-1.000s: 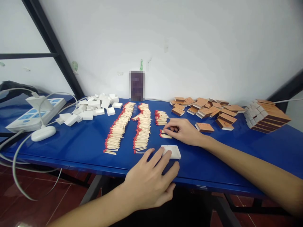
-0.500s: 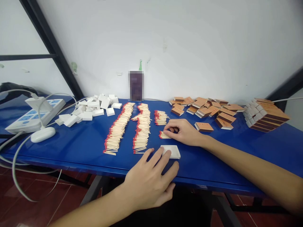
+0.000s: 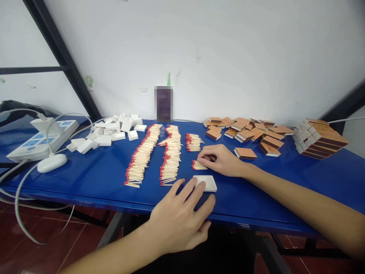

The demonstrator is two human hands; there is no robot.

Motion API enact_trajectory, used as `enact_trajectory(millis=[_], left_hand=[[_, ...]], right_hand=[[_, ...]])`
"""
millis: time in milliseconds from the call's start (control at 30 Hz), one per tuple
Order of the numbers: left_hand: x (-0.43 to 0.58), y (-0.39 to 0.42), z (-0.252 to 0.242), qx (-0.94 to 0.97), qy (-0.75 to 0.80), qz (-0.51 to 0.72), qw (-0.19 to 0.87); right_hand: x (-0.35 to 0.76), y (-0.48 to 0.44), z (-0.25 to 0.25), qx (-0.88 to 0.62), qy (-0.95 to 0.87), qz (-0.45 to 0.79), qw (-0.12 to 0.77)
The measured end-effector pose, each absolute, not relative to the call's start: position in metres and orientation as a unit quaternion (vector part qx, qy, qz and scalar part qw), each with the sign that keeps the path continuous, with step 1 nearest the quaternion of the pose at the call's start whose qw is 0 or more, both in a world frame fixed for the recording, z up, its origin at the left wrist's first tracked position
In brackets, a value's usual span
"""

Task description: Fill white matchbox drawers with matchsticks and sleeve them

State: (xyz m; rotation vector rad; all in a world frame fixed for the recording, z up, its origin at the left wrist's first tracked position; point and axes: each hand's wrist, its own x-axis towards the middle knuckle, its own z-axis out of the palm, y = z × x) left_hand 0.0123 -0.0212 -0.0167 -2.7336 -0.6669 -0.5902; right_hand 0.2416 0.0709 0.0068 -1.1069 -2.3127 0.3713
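A small bunch of red-tipped matches (image 3: pixel 196 164) lies on the blue table, and my right hand (image 3: pixel 218 159) pinches its plain ends between thumb and fingertips. Just in front of it is a white matchbox tray (image 3: pixel 209 183), open side up. My left hand (image 3: pixel 185 213) is palm down with fingers spread, two fingertips resting at the tray's left side. Behind the right hand sits a short stack of matches (image 3: pixel 194 142). Two long rows of matches, the left row (image 3: pixel 144 156) and the middle row (image 3: pixel 171 156), run front to back further left.
White trays (image 3: pixel 111 129) are heaped at the back left. Orange matchbox sleeves (image 3: pixel 248 131) lie piled at the back right, beside a block of stacked matchboxes (image 3: pixel 321 139). A power strip (image 3: pixel 42 140) with white cables takes up the left end. The table's front edge (image 3: pixel 137 205) runs beneath my left hand.
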Motion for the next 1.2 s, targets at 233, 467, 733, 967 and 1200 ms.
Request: enact_trajectory(millis=[233,467,733,967,1200], left_hand=[[0.013,-0.021,-0.016,-0.941,-0.225,-0.210,0.141],[0.013,-0.021,-0.015,-0.941,-0.222,-0.210,0.143],[0.013,-0.021,-0.015,-0.941,-0.221,-0.214,0.141],[0.013,-0.019,-0.016,-0.942,-0.219,-0.212,0.143],[0.012,-0.019,-0.018,-0.943,-0.219,-0.210,0.140]], right_hand=[[0.243,0.075,0.006,-0.444,-0.833,0.114,0.310],[0.245,0.082,0.000,-0.462,-0.841,0.072,0.272],[0.246,0.083,-0.001,-0.455,-0.850,0.059,0.260],[0.245,0.081,0.000,-0.456,-0.846,0.071,0.269],[0.244,0.082,0.001,-0.453,-0.837,0.105,0.287]])
